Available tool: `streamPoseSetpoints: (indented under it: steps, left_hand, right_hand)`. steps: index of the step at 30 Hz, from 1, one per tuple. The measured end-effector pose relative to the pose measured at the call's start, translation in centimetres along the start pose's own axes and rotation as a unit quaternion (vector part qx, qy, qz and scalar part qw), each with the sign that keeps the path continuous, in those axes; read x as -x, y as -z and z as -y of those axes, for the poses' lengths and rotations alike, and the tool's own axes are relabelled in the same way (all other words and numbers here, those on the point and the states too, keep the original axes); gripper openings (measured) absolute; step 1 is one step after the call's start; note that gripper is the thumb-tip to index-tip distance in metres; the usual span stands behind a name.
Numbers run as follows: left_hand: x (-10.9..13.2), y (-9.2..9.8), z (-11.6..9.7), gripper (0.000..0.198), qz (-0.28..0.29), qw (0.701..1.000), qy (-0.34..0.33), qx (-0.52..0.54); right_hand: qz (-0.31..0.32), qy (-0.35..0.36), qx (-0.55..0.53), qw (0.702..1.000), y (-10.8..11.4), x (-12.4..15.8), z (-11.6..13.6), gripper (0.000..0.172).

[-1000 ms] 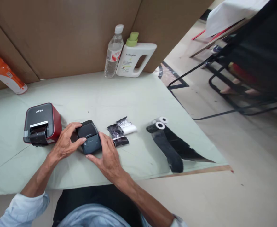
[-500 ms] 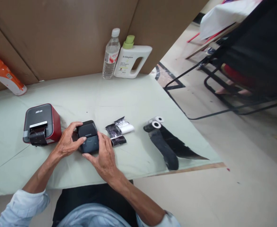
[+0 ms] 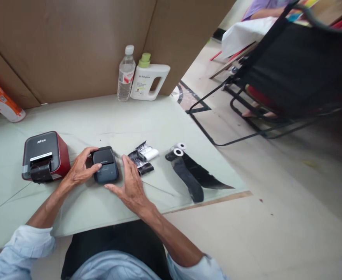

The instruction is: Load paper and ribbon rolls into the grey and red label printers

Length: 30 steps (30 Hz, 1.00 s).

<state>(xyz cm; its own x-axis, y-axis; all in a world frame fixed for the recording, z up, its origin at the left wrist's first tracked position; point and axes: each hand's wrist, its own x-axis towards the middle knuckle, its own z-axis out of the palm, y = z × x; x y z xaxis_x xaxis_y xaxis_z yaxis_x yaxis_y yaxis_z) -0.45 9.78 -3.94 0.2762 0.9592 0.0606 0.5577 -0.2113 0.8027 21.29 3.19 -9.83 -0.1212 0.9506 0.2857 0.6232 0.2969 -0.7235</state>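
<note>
A small black label printer (image 3: 105, 165) rests on the pale green table (image 3: 147, 120). My left hand (image 3: 79, 171) grips its left side, thumb on the front and fingers curled over the top. Just right of the printer, my right hand (image 3: 129, 187) hovers with fingers stretched out and holds nothing. A red and black printer (image 3: 44, 156) stands to the left. Right of my hands lie a small white paper roll with black wrapping (image 3: 143, 157) and two rolls with long black strips unrolled (image 3: 188, 171).
A clear water bottle (image 3: 125, 74) and a white jug with a green cap (image 3: 147, 77) stand at the back by brown cardboard walls. An orange and white object (image 3: 1, 101) lies far left. A black chair frame (image 3: 276, 85) stands on the floor to the right.
My right hand has come off the small black printer and spread open beside it. The left hand keeps its grip. The view has shifted right and up.
</note>
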Motion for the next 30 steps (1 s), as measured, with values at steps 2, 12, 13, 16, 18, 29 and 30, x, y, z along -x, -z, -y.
streamPoseSetpoints:
  steps: [2, 12, 13, 16, 18, 29, 30]
  left_hand:
    - [0.4, -0.3, 0.1, 0.054, -0.019, 1.0, -0.014, -0.007]
    - [-1.7, -0.4, 0.3, 0.058, -0.043, 0.998, -0.051, -0.018]
    - [-2.2, -0.5, 0.3, 0.058, -0.038, 0.998, -0.044, -0.012]
    - [-3.1, -0.7, 0.7, 0.058, -0.025, 1.0, -0.011, 0.013]
    - [-3.2, -0.8, 0.9, 0.059, -0.026, 0.999, 0.0, 0.022]
    - [-3.3, -1.1, 1.5, 0.059, -0.045, 0.998, -0.025, 0.044]
    - [-3.2, -1.2, 1.7, 0.059, -0.048, 0.997, -0.033, 0.049]
  right_hand:
    - [0.023, 0.021, -0.006, 0.999, -0.1, 0.2, -0.1, 0.118]
    - [0.005, 0.047, -0.031, 0.998, -1.0, -2.0, -0.8, 0.101]
    - [0.004, 0.049, -0.031, 0.998, -1.0, -2.3, -1.0, 0.101]
    - [0.011, 0.046, -0.035, 0.998, -0.9, -2.9, -1.5, 0.102]
    - [0.021, 0.045, -0.042, 0.998, -0.8, -3.3, -1.8, 0.105]
    - [0.04, 0.044, -0.07, 0.996, 1.8, -5.1, -3.5, 0.084]
    - [0.035, 0.055, -0.084, 0.994, 1.9, -5.6, -3.2, 0.079]
